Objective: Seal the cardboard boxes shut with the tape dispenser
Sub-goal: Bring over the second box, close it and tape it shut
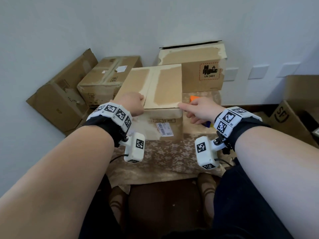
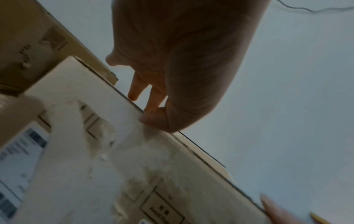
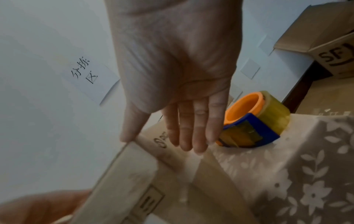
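Resting on box: the cardboard box (image 1: 151, 94) sits at the middle of the table (image 1: 165, 163), flaps down, with both hands at its near top edge.
Box surface: pale torn-tape patches cover the top and front; a shipping label (image 1: 164, 129) shows on the front face, its print too small to read.
Left hand (image 1: 132, 105): at the left near corner of the lid; in the left wrist view the thumb (image 2: 155, 119) presses the front edge and two fingers (image 2: 134, 87) reach straight over the top. The fingers look extended rather than curled; the other fingers are hidden behind the palm.
Right hand (image 1: 198, 109): fingers straight and slightly spread, the forefinger tip touching the right near corner of the lid; it holds nothing.
Tape dispenser (image 3: 250, 121): lying on the table just right of the box, beyond the right hand's fingers; orange core, blue frame, yellowish tape. From the head view it is mostly hidden by the right hand, with only orange and blue slivers showing.
Table covering: a beige floral cloth (image 3: 298, 181).
Behind: a larger box with a UN 3481 mark (image 1: 202, 73), its rear flap cut off from view.
Left of table: a taped box (image 1: 107, 76) and a flattened carton (image 1: 60, 94) against the wall.
Right edge: a box marked SF (image 1: 291, 118), partly out of frame.
Wall note: a paper slip with handwritten characters (image 3: 86, 72), seen only from the right wrist.
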A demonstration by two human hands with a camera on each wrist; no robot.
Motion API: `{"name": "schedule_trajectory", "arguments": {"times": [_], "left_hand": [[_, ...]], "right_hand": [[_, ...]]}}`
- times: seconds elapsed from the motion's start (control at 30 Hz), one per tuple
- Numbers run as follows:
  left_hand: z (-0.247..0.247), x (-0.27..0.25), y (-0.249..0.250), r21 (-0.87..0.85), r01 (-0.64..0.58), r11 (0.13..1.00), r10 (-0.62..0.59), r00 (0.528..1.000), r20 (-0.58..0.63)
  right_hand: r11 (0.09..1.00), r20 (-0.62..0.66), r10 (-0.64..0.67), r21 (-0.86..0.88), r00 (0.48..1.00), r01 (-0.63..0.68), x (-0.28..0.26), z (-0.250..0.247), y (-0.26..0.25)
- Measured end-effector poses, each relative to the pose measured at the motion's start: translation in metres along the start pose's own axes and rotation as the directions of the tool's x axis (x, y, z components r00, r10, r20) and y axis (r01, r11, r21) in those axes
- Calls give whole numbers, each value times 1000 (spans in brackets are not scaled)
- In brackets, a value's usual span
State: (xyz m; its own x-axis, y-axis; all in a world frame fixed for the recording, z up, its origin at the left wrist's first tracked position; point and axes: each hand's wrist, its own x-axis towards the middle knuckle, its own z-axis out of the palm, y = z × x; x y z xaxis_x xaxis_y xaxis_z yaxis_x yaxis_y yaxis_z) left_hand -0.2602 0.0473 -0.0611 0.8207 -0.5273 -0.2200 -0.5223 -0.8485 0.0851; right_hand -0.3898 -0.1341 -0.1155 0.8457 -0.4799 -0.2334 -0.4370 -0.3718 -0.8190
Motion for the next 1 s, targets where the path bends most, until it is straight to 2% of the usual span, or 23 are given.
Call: {"name": "schedule_trajectory", "arguments": {"times": [0.1, 0.17, 0.27, 0.33, 0.4, 0.5, 0.63, 0.77, 0.8, 0.87, 0.93, 1.0], "left_hand": [[-1, -1, 14, -138, -141, 980, 142, 990, -4], [3, 0, 26, -228, -249, 941, 255, 967, -2], [17, 13, 38, -122, -339, 933, 346, 937, 47], [25, 23, 42, -32, -344, 938, 345, 938, 39], [30, 28, 45, 33, -347, 937, 347, 938, 20], [35, 30, 47, 100, -347, 933, 346, 938, 19], [36, 31, 50, 110, -325, 939, 323, 946, 36], [34, 30, 51, 105, -317, 943, 313, 948, 51], [35, 31, 51, 104, -317, 943, 314, 948, 51], [36, 32, 51, 101, -319, 942, 316, 948, 47], [36, 32, 51, 98, -317, 943, 314, 948, 43], [37, 31, 51, 87, -309, 947, 306, 951, 46]], "right_hand": [[998, -91, 65, -6, 994, -66, 10, -4, 12], [989, -146, 82, -113, 986, -99, 15, -12, 21], [891, -129, 80, -436, 988, -129, 19, -19, 30], [827, -98, 98, -546, 990, -135, 20, -21, 33], [805, -40, 85, -586, 996, -93, 23, -21, 34], [817, -20, 106, -569, 994, -99, 35, -16, 46], [865, -158, 132, -463, 979, -191, 47, -5, 64], [785, -68, 355, -520, 932, -337, 59, -2, 65], [784, -62, 342, -532, 938, -321, 60, -3, 65], [820, -92, 213, -524, 973, -230, 60, -5, 64], [909, -171, 131, -373, 976, -187, 56, -7, 62], [953, -245, 150, -221, 958, -206, 50, -12, 54]]}}
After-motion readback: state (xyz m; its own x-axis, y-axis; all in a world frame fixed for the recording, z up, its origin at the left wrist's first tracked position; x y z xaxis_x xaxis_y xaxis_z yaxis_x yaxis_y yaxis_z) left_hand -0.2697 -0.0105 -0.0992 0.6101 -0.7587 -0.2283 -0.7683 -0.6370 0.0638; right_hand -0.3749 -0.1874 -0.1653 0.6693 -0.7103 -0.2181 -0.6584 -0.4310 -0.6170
